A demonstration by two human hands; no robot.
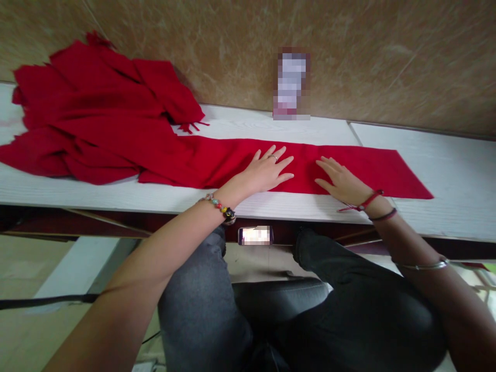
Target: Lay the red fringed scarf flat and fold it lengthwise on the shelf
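Note:
A long strip of red cloth [368, 165] lies flat across the white tabletop [457, 170]. Its left end runs up to a crumpled heap of red fabric [96, 103], where tassel-like fringes show at the edges. My left hand [269, 169] rests palm down on the middle of the strip, fingers spread, with a ring on one finger. To its right, my right hand [339, 178] also lies on the strip, fingers stretched out and pointing left. Neither hand grips anything. The strip's right end is cut at a slant and lies beyond my right hand.
A brown marbled wall [217, 57] borders the table's back edge. A blurred upright item [292, 85] stands against it. Below the table's front edge, a phone [256, 235] with a lit screen sits between my knees. My legs [205, 299] are under the front edge.

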